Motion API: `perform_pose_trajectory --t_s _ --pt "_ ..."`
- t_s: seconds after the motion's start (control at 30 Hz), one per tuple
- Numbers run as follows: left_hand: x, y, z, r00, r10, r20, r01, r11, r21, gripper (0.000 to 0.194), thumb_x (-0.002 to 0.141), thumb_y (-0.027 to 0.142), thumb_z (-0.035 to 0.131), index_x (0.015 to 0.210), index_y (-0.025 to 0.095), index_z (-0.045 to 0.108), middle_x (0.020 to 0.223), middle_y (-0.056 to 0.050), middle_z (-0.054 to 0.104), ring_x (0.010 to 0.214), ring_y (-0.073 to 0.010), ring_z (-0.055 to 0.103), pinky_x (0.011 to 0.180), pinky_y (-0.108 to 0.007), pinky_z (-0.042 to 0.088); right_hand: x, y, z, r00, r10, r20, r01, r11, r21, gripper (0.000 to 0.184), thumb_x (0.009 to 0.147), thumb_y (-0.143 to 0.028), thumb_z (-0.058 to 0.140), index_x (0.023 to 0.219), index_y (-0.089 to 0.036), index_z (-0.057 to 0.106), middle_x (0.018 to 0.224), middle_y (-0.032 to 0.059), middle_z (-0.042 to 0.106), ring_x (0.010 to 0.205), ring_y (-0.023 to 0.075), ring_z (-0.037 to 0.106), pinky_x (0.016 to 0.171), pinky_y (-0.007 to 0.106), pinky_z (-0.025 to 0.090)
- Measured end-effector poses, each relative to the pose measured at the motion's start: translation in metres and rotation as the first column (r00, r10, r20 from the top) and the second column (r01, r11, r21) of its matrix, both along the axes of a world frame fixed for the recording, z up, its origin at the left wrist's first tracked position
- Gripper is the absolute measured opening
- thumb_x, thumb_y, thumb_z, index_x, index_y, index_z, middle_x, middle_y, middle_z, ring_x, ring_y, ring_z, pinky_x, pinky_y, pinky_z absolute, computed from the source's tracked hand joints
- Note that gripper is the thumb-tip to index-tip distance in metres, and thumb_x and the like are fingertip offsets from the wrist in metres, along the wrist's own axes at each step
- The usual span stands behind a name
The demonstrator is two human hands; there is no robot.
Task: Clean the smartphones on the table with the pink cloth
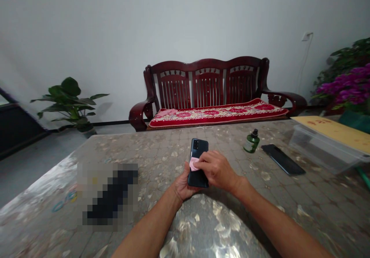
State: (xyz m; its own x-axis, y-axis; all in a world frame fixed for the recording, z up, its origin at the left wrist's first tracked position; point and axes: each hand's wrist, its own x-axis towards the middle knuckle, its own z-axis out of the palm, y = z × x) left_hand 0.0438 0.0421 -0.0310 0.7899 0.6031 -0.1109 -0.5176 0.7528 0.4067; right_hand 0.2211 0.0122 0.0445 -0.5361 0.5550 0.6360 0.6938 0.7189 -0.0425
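Observation:
A dark smartphone is held back side up above the table, its camera block near the top left corner. My left hand is closed around it from below and the left, the thumb along its edge. My right hand pinches a small pink cloth and presses it against the phone's back. Part of the cloth is hidden under the right fingers. Most of the left fingers are out of sight beneath the phone.
On the patterned tablecloth at right are a green bottle, a dark flat phone-like slab and a clear plastic box with a yellow top. Colored bands lie left, beside a pixelated dark patch. A wooden bench stands behind.

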Motion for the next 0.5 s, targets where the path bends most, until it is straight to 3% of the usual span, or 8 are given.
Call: perform_pose_trajectory --t_s 0.1,0.27,0.5 --pt "0.001 0.001 0.0 1.0 0.007 0.001 -0.007 1.0 -0.008 0.06 0.067 0.048 0.088 0.108 0.01 0.066 0.109 -0.012 0.074 0.105 -0.0272 0.069 0.098 -0.044 0.05 0.002 0.0 0.001 1.0 0.016 0.025 -0.016 1.0 0.01 0.012 0.089 -0.015 0.063 0.094 -0.023 0.071 0.086 0.0032 0.063 0.077 0.0175 0.051 0.07 0.032 0.032" --pt "0.004 -0.001 0.007 1.0 0.006 0.009 -0.006 1.0 -0.004 0.063 0.067 0.048 0.088 0.113 0.012 0.065 0.11 -0.011 0.074 0.1 -0.0272 0.07 0.093 -0.045 0.053 0.005 0.007 -0.003 0.982 -0.156 -0.103 0.159 0.987 0.02 0.015 0.09 -0.015 0.063 0.096 -0.024 0.073 0.084 0.0039 0.063 0.078 0.0185 0.051 0.07 0.032 0.032" --pt "0.004 -0.001 0.011 1.0 0.021 0.005 -0.02 0.998 -0.052 0.059 0.07 0.046 0.087 0.111 0.009 0.065 0.103 -0.01 0.074 0.1 -0.0235 0.07 0.1 -0.04 0.051 0.005 -0.003 -0.002 0.999 0.013 0.036 -0.013 1.0 -0.006 0.016 0.088 -0.014 0.062 0.094 -0.024 0.073 0.086 0.0027 0.065 0.078 0.0178 0.051 0.074 0.034 0.03"
